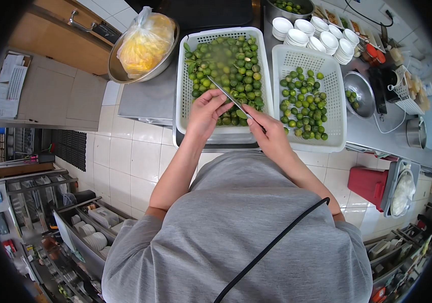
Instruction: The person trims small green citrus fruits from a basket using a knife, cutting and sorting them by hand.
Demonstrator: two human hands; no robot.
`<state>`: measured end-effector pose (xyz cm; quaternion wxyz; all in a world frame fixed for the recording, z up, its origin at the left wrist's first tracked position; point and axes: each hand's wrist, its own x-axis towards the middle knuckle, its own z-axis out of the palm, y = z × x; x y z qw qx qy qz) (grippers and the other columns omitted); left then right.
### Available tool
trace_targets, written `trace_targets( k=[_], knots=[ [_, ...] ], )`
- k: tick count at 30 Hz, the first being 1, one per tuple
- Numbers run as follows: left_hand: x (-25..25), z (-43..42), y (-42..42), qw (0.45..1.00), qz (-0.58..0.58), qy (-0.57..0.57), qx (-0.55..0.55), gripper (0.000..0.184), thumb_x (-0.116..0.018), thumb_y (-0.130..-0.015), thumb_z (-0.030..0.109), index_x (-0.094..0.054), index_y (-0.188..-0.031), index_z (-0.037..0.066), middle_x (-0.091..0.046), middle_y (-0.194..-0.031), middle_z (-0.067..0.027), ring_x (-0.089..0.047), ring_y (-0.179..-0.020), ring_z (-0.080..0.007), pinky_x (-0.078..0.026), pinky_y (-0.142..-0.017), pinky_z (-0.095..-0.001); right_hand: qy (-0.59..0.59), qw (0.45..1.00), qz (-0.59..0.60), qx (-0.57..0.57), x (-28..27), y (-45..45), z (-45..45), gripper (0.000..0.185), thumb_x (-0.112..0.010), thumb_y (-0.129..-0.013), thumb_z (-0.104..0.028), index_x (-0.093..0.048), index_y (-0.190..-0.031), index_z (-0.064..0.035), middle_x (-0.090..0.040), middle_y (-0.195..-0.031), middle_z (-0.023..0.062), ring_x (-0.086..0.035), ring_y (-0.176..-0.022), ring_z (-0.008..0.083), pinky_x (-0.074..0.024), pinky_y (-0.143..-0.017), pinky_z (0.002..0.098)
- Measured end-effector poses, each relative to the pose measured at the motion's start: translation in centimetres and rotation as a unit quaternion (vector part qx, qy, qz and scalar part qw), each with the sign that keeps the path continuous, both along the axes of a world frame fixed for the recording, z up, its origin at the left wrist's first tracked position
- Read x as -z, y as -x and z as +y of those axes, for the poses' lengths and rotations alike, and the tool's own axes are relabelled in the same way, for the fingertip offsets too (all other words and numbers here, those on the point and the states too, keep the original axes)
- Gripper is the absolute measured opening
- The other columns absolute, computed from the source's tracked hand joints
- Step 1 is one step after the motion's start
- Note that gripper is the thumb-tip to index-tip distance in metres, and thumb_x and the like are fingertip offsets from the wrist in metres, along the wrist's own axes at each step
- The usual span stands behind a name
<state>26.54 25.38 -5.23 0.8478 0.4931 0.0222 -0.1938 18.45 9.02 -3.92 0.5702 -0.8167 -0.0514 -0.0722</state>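
Centre of the frame: two bare hands over a perforated white basket heaped with small green fruits (249, 63), some leaves (242, 114) and stems among them. This left basket (181, 96) stands on a steel desk (148, 107), upper middle of the frame.

Right hand (270, 132), just right of centre: closed round the dark handle of a slim knife (230, 98), blade slanting toward the upper left, above the heap. Left hand (206, 112), left of the blade: fingers curled, thumb close to the fingertips, narrow; cannot tell whether anything is pinched there.

Right of the heap, a right basket (336, 86): fewer green fruits, loosely spread, basket floor visible between them. Beyond its right side, a metal bowl (361, 86) with a few green fruits. Upper right: stacked white dishes (297, 36).

Upper left: a steel basin (164, 69) bearing a clear bag (147, 43), contents yellow. Lower right, on the tiled floor: a red bin (363, 186).
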Motion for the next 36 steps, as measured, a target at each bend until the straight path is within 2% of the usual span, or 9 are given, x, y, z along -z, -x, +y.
trace_targets(
  k=[19, 22, 26, 29, 30, 31, 32, 34, 36],
  knots=[
    [0.8, 0.1, 1.8, 0.994, 0.009, -0.103, 0.035, 0.009, -0.053, -0.081, 0.004, -0.055, -0.089, 0.002, -0.059, -0.086, -0.0029, -0.057, -0.081, -0.0134, -0.049, -0.079, -0.0301, 0.045, 0.999, -0.019, 0.015, 2.5, -0.1, 0.1, 0.029, -0.052, -0.081, -0.011, -0.055, -0.109, -0.0061, -0.059, -0.081, 0.0192, -0.058, -0.067, 0.0314, -0.045, -0.06, 0.0348],
    [0.6, -0.8, 2.6, 0.97, -0.031, -0.149, 0.189, 0.011, -0.053, -0.08, 0.002, -0.055, -0.09, -0.001, -0.058, -0.089, -0.005, -0.057, -0.084, -0.0149, -0.049, -0.08, -0.0301, 0.04, 0.998, 0.017, 0.055, 3.6, -1.4, -1.0, 0.028, -0.051, -0.082, -0.012, -0.055, -0.11, -0.0061, -0.059, -0.081, 0.02, -0.058, -0.066, 0.0311, -0.0448, -0.06, 0.0346],
    [3.7, 1.5, -3.3, 0.994, 0.084, 0.068, 0.012, 0.021, -0.054, -0.079, 0.008, -0.051, -0.097, -0.002, -0.055, -0.093, -0.0084, -0.056, -0.087, -0.021, -0.051, -0.075, -0.0326, -0.017, 0.995, 0.088, 0.054, 2.3, -1.1, -2.0, 0.028, -0.05, -0.084, -0.015, -0.054, -0.11, -0.006, -0.058, -0.069, 0.0155, -0.055, -0.058, 0.0224, -0.0434, -0.057, 0.03],
    [6.2, 2.3, -7.5, 0.993, 0.086, -0.075, 0.014, 0.018, -0.058, -0.076, 0.007, -0.056, -0.092, 0.0, -0.057, -0.088, -0.0068, -0.057, -0.079, -0.019, -0.049, -0.066, -0.03, -0.013, 0.995, 0.088, 0.053, 2.1, -0.9, -2.0, 0.029, -0.049, -0.085, -0.016, -0.053, -0.112, -0.0065, -0.055, -0.064, 0.0126, -0.05, -0.054, 0.0167, -0.0419, -0.055, 0.0273],
    [6.9, 1.6, -8.1, 0.955, -0.106, -0.276, 0.001, 0.016, -0.06, -0.074, 0.006, -0.058, -0.089, 0.0, -0.057, -0.085, -0.0059, -0.057, -0.074, -0.0183, -0.048, -0.062, -0.0295, -0.01, 0.995, 0.088, 0.053, 2.1, -0.8, -1.9, 0.029, -0.049, -0.085, -0.016, -0.053, -0.113, -0.0066, -0.055, -0.063, 0.0123, -0.048, -0.053, 0.016, -0.0416, -0.055, 0.0271],
    [6.9, 0.9, -8.3, 0.842, -0.29, -0.455, -0.011, 0.014, -0.062, -0.072, 0.005, -0.06, -0.086, 0.001, -0.057, -0.081, -0.005, -0.057, -0.069, -0.0175, -0.046, -0.059, -0.0291, -0.011, 0.995, 0.087, 0.053, 2.1, -0.8, -1.7, 0.029, -0.049, -0.085, -0.016, -0.053, -0.113, -0.0066, -0.055, -0.063, 0.0123, -0.048, -0.053, 0.016, -0.0416, -0.055, 0.0271],
    [7.1, 0.3, -8.2, 0.842, -0.291, -0.454, -0.011, 0.014, -0.062, -0.072, 0.005, -0.06, -0.086, 0.001, -0.057, -0.081, -0.005, -0.057, -0.069, -0.0175, -0.046, -0.059, -0.0291, -0.022, 0.995, 0.079, 0.05, 2.2, -0.6, -1.5, 0.03, -0.049, -0.085, -0.016, -0.052, -0.113, -0.0068, -0.055, -0.064, 0.0122, -0.049, -0.054, 0.0165, -0.0417, -0.055, 0.0271],
    [7.1, -0.6, -8.0, 0.719, -0.407, -0.563, 0.02, 0.021, -0.062, -0.067, -0.001, -0.062, -0.088, 0.001, -0.057, -0.084, -0.0071, -0.058, -0.076, -0.0191, -0.045, -0.069, -0.0321, -0.031, 0.996, 0.071, 0.05, 2.1, -0.4, -1.6, 0.03, -0.049, -0.085, -0.016, -0.052, -0.113, -0.0069, -0.055, -0.064, 0.0121, -0.049, -0.054, 0.0169, -0.0418, -0.056, 0.0271],
    [6.8, -0.7, -8.1, 0.708, -0.402, -0.58, 0.047, 0.023, -0.061, -0.07, 0.0, -0.06, -0.093, 0.0, -0.057, -0.085, -0.0082, -0.059, -0.079, -0.017, -0.046, -0.069, -0.0285, -0.018, 0.994, 0.092, 0.049, 1.7, -0.4, -1.7, 0.029, -0.049, -0.085, -0.016, -0.052, -0.113, -0.0063, -0.056, -0.065, 0.0121, -0.051, -0.056, 0.0184, -0.0424, -0.057, 0.0273]
  ],
)
